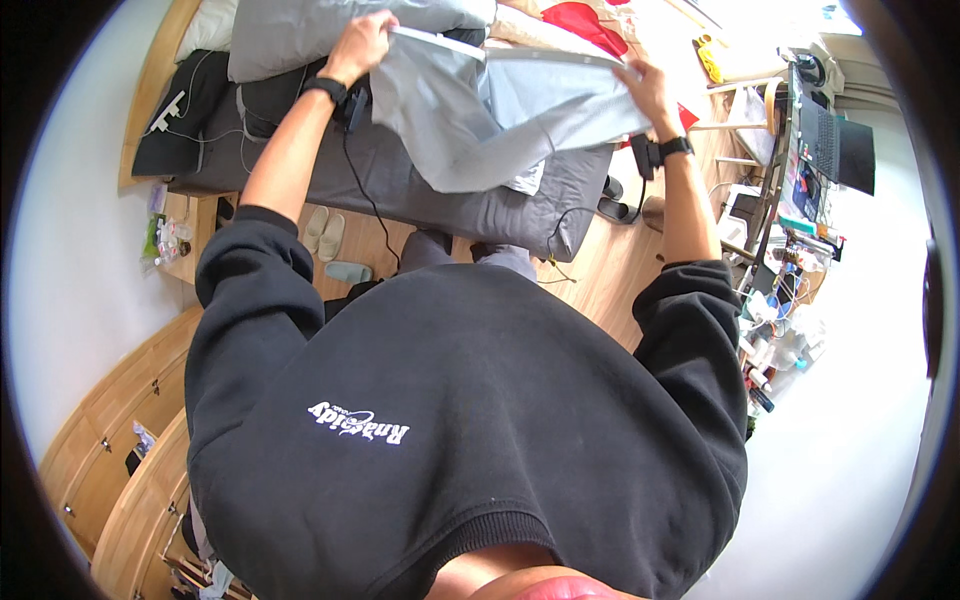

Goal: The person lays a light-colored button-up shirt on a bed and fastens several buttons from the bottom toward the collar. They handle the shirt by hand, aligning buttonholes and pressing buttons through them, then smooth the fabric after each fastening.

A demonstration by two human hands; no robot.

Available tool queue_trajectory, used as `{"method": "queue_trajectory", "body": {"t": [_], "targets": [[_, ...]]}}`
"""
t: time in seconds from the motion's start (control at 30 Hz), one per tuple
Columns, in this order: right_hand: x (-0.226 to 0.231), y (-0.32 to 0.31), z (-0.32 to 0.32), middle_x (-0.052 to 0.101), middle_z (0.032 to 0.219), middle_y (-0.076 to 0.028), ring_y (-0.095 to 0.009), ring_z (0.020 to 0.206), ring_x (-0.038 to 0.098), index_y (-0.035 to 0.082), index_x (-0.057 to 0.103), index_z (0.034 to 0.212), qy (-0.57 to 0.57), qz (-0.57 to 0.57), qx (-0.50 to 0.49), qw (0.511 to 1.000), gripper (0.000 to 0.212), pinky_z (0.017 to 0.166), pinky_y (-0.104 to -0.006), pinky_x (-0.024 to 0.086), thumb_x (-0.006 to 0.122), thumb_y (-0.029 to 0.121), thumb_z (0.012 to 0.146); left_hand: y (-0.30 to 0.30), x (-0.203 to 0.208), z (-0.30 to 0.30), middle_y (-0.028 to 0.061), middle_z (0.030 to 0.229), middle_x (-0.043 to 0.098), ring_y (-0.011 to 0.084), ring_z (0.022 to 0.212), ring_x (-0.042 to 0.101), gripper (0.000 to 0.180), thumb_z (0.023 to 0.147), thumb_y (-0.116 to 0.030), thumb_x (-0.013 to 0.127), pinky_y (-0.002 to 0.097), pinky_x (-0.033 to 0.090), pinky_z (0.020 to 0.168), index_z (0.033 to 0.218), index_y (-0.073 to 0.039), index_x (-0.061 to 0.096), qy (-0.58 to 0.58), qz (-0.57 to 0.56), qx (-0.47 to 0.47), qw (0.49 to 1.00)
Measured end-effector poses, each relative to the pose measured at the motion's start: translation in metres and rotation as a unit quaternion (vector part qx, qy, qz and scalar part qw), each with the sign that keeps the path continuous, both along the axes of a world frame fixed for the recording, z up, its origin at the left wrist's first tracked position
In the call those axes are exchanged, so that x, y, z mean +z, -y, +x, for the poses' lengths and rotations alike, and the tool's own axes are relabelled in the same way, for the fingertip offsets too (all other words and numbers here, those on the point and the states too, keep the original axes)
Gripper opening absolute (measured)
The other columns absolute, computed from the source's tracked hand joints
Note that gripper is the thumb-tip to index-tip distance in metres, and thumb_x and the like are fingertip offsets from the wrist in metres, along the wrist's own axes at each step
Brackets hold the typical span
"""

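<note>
A light grey-blue cloth hangs stretched between my two hands over the near side of the bed. Its upper edge is a pale band with small dots along it. My left hand is closed on one end of that band, at the upper left. Fingers of my right hand pinch the opposite end, at the right. Between the hands the cloth sags in loose folds and hides part of the bed. Whether it is a garment or a cover, I cannot tell.
The bed's dark grey sheet carries a grey quilt and a power strip with cables. Slippers stand on the floor before the bed. To the right, a cluttered desk holds a laptop. Black cables hang near both wrists.
</note>
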State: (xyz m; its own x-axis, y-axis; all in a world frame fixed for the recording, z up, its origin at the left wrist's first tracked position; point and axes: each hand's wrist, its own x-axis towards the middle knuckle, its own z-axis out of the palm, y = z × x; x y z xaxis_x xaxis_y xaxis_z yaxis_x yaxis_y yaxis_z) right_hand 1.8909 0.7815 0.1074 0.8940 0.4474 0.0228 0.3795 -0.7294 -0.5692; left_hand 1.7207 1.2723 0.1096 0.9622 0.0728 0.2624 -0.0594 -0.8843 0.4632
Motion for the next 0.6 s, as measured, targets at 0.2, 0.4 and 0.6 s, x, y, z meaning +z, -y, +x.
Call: {"method": "queue_trajectory", "body": {"t": [0.2,0.4,0.6], "targets": [[0.110,-0.021,0.085,0.073,0.108,-0.013,-0.027,0.091,0.070,0.007,0.075,0.111,0.315,-0.179,-0.057,0.930,0.028,0.077,-0.0412,0.054,0.072,0.029,0.093,0.000,0.128,0.069,0.0201,0.099,0.067,0.0432,0.096,0.064,0.016,0.100,-0.020,0.054,0.0512,0.052,0.080,0.103,-0.007,0.064,0.227,0.079,0.091,0.967],[0.212,-0.034,0.036,0.064,0.083,-0.006,-0.016,0.078,0.057,0.002,0.069,0.095,0.413,0.310,-0.094,0.851,0.010,0.070,-0.0349,0.047,0.074,0.010,0.091,0.034,0.225,0.041,0.0147,0.087,0.061,0.0338,0.082,0.063,0.008,0.098,-0.013,0.059,0.0429,0.050,0.073,0.100,-0.006,0.062,0.422,0.057,0.050,0.903],[0.113,-0.009,-0.060,0.074,0.081,-0.010,-0.017,0.072,0.069,0.006,0.073,0.097,0.234,0.178,-0.084,0.952,0.022,0.068,-0.0309,0.053,0.082,0.023,0.087,0.057,0.110,-0.043,0.0101,0.081,0.064,0.0287,0.068,0.065,0.009,0.091,-0.012,0.066,0.0389,0.054,0.062,0.099,-0.008,0.067,0.243,0.062,0.012,0.968]]}}
